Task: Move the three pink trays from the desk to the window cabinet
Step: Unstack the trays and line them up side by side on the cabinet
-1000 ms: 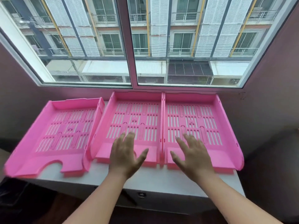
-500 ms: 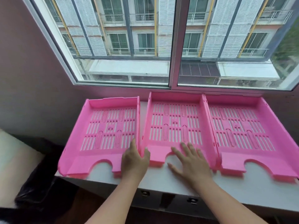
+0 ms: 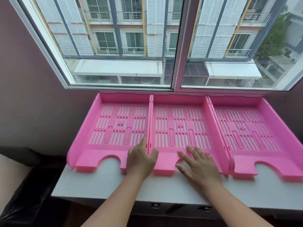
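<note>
Three pink slotted trays stand side by side on the white window cabinet top [image 3: 164, 189]: the left tray [image 3: 85, 128], the middle tray [image 3: 178, 100] and the right tray [image 3: 237, 102]. Their side walls touch. My left hand [image 3: 141, 161] pinches the adjoining walls of the left and middle trays near the front, with fingers in the left tray and thumb in the middle one. My right hand [image 3: 198, 166] lies flat with fingers spread on the front lip of the middle tray.
The window [image 3: 177, 46] rises directly behind the trays' back walls. Dark walls close in on the left and right. Two small latches [image 3: 155, 205] sit on the cabinet front below its edge. A dark bag-like object [image 3: 24, 202] lies low on the left.
The left tray, angled and apart a second ago, now stands straight against the middle tray. My left hand moved onto their shared walls and my right onto the middle tray.
</note>
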A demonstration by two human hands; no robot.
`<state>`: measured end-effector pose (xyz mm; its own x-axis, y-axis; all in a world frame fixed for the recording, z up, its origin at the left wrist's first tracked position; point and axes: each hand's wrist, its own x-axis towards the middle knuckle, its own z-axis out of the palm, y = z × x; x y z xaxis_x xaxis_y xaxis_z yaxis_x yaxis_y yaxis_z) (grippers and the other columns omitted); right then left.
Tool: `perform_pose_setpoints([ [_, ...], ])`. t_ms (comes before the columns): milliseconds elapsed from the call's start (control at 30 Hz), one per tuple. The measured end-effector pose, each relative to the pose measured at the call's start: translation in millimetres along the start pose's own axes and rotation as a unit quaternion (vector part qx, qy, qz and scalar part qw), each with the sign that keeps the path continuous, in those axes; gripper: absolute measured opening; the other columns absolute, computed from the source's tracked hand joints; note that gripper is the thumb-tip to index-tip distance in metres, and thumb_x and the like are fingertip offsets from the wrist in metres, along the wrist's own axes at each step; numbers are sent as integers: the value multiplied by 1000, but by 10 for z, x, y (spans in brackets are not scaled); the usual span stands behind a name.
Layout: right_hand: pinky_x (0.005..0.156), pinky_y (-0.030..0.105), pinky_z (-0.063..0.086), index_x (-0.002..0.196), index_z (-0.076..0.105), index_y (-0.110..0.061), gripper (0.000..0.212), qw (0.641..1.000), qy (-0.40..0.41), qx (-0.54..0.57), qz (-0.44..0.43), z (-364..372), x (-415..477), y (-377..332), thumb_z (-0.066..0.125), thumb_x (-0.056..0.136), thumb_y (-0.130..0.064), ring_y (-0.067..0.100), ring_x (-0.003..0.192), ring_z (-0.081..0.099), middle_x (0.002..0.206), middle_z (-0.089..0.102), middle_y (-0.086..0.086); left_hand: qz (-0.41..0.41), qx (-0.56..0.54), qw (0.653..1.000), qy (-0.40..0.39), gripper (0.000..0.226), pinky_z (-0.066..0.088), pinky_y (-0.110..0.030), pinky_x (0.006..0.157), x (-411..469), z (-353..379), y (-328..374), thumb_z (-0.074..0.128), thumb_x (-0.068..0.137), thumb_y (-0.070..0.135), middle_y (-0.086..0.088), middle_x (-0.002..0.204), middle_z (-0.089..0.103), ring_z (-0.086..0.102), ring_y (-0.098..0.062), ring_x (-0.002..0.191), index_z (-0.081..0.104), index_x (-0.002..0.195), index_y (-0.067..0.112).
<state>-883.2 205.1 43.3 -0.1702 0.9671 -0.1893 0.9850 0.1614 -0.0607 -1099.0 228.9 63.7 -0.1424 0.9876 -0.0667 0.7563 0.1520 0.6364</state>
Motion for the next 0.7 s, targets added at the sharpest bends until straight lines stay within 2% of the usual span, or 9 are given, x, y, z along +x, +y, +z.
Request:
perform_pose_setpoints([
  [133,123,50,9,151,1,-50,71,1000,-18,4,11,-46,33,-42,-3,84,-75,21,153,1,166,3,-3,8,-2,1000,-15,71,47,-48,102,-7,-12,11,40,89,48,-9,140,54,50,-31,128,24,152,19],
  [200,122,50,7,152,5,-47,77,999,-28,15,6,-79,45,-50,-2,81,-76,23,153,3,166,5,-2,22,9,1000,-6,69,45,-43,101,-40,-30,14,47,92,44,-9,139,54,51,-28,126,25,151,16],
  [233,121,50,7,153,13,-44,80,1000,-14,14,7,-104,31,-48,0,81,-77,24,152,11,165,14,1,29,15,999,8,69,46,-41,99,-80,-37,14,49,92,44,-8,135,57,54,-27,123,26,150,15],
  [333,121,48,16,145,43,-27,64,990,136,12,31,-147,-72,52,34,91,-60,29,139,42,147,51,7,31,28,998,45,70,53,-44,92,-231,-19,3,53,90,44,-7,119,65,60,-28,111,29,149,16],
  [433,119,52,21,145,44,-15,67,963,241,51,113,-169,-145,293,66,85,-34,34,139,39,145,49,13,24,45,997,64,65,54,-48,89,-307,35,28,56,90,39,-9,110,67,61,-32,105,35,146,14],
  [500,114,52,33,150,36,-13,73,947,246,110,175,-226,-171,433,67,86,-29,36,140,36,150,41,17,18,47,996,79,60,53,-50,89,-307,59,45,58,91,35,-10,109,69,61,-34,105,40,143,12],
  [567,98,47,50,155,22,-19,75,928,202,226,218,-261,-173,520,61,92,-29,35,138,41,158,31,14,18,49,994,91,56,53,-50,89,-303,83,47,57,91,32,-11,106,71,62,-35,102,43,141,10],
  [633,88,42,55,157,14,-24,74,908,161,317,222,-228,-167,566,56,97,-24,34,131,51,158,34,10,18,55,993,100,51,53,-50,88,-300,106,42,56,92,31,-10,102,72,63,-35,99,47,137,9],
  [700,79,37,60,157,16,-25,69,898,169,343,215,-199,-146,596,52,99,-18,30,113,64,152,44,12,19,58,992,111,47,53,-51,86,-302,118,41,56,92,29,-11,98,73,64,-35,95,50,134,7],
])
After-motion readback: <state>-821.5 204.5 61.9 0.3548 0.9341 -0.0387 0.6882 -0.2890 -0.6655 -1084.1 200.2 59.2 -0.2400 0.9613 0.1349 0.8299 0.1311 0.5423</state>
